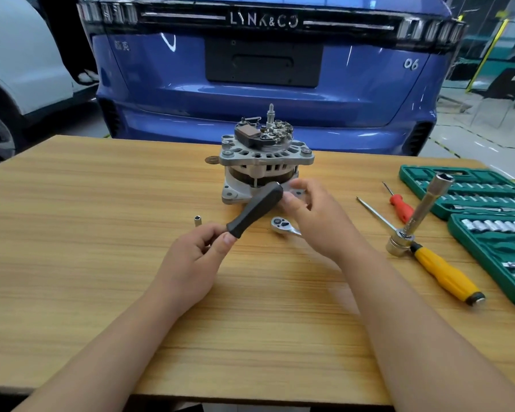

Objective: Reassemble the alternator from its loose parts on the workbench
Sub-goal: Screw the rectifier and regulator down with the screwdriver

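The silver alternator (265, 162) stands upright on the wooden workbench (101, 221), its rear end with the regulator and terminal stud facing up. In front of it I hold a thin black curved cover piece (254, 212) edge-on. My left hand (197, 257) pinches its lower end between thumb and fingers. My right hand (312, 215) pinches its upper end close to the alternator's base. A chrome ratchet head (283, 226) lies on the bench under my right hand. A small socket (197, 220) stands to the left of it.
To the right lie a red screwdriver (400, 207), a yellow-handled screwdriver (446, 273) and a long chrome socket wrench (419, 214). An open green socket set case (482, 209) fills the right edge. A blue car (262, 69) stands behind the bench.
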The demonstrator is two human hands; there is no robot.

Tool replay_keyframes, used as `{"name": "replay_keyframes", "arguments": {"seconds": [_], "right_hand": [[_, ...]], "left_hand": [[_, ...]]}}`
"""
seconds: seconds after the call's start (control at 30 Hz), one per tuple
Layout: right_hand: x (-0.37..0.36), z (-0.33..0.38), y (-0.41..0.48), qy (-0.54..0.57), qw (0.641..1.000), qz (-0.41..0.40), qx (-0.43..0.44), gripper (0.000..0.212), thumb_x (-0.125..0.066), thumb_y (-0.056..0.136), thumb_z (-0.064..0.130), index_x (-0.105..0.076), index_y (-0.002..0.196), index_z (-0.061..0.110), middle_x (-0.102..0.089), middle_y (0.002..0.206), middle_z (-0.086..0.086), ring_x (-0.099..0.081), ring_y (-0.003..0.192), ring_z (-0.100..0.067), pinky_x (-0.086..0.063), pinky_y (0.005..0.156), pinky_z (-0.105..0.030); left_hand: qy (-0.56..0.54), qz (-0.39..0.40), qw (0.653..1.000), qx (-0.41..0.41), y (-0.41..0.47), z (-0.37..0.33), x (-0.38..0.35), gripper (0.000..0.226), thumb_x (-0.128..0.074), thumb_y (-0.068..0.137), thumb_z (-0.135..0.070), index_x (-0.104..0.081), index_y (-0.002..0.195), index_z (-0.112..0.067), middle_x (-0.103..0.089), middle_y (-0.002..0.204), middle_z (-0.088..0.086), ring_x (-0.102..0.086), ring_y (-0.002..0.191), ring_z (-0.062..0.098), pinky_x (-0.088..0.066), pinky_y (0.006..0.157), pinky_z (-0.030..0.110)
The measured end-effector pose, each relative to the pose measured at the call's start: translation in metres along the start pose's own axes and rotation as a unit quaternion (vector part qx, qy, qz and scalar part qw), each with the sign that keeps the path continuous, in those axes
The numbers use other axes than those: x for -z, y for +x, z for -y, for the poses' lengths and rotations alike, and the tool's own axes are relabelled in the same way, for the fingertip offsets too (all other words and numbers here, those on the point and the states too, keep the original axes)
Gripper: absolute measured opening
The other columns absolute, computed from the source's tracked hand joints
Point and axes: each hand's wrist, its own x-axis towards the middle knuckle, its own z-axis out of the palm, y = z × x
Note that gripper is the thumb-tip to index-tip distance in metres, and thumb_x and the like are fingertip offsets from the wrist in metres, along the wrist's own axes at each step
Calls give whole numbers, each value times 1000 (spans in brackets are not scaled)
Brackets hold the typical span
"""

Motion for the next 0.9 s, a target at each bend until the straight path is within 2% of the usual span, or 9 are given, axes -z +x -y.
{"name": "replay_keyframes", "arguments": {"seconds": [0.1, 0.17, 0.3, 0.4, 0.53, 0.67, 0.7, 0.8, 0.9], "right_hand": [[-25, 7, -19, 234, 963, 129, 27, 47, -49, 80, 67, -61, 105, 28, -50, 57, 16, -45, 53, -3, -41, 55, -26], [-36, 10, -19, 309, 950, 51, -3, 41, -54, 81, 57, -65, 90, 19, -42, 48, 11, -37, 44, -6, -34, 47, -27], [-38, 6, -15, 333, 938, -79, -60, 36, -55, 85, 50, -65, 67, 21, -40, 44, 8, -37, 41, -8, -31, 45, -27], [-31, 0, -14, 384, 911, -136, -67, 38, -55, 93, 43, -62, 70, 14, -39, 44, 5, -35, 39, -10, -29, 40, -25], [-32, 0, -10, 380, 902, -181, -93, 41, -57, 85, 51, -61, 67, 14, -45, 50, -2, -39, 42, -14, -31, 38, -23], [31, -21, 9, 501, 771, -355, -167, 37, -51, 97, 45, -50, 71, 19, -43, 50, 5, -33, 34, -7, -25, 37, -21], [42, -28, 11, 488, 784, -348, -161, 37, -50, 97, 47, -50, 73, 20, -44, 49, 7, -33, 35, -7, -25, 39, -22], [7, -22, 7, 289, 942, -134, -103, 43, -52, 88, 55, -59, 60, 23, -49, 48, 10, -40, 41, -7, -30, 41, -25], [-31, -4, 3, 145, 989, -20, -33, 40, -55, 87, 55, -56, 62, 24, -49, 51, 14, -45, 48, -1, -38, 48, -20]], "left_hand": [[-6, 4, 1000, -3, 0, -9, -11, 18, -55, 97, -23, -63, 82, -28, -47, 54, -18, -41, 50, 1, -34, 51, 15], [-25, 24, 999, 14, 0, -16, -22, 20, -53, 98, -24, -64, 81, -26, -46, 53, -16, -40, 48, 0, -32, 49, 15], [-137, 67, 979, 136, 4, -34, -41, 31, -48, 99, -34, -71, 78, -28, -37, 47, -13, -30, 40, 7, -26, 42, 21], [-179, 99, 961, 187, 9, -49, -47, 35, -49, 98, -39, -72, 75, -27, -35, 48, -9, -26, 37, 9, -22, 38, 18], [-223, 149, 933, 240, 16, -66, -51, 38, -49, 98, -42, -74, 73, -26, -31, 50, -7, -25, 38, 10, -21, 38, 18], [-238, 184, 884, 359, -4, -49, -34, 41, -48, 95, -52, -68, 82, -18, -31, 48, -8, -22, 35, 9, -20, 38, 15], [-230, 163, 888, 363, -7, -44, -29, 39, -50, 93, -53, -67, 83, -20, -32, 47, -9, -24, 35, 10, -21, 39, 15], [-10, 52, 975, 218, 9, -32, -28, 32, -51, 90, -52, -63, 73, -27, -49, 49, -13, -44, 44, 7, -32, 47, 25], [232, 29, 971, 50, 29, -28, -41, 19, -49, 95, -32, -53, 78, -26, -59, 79, -9, -56, 79, 16, -41, 66, 34]]}}
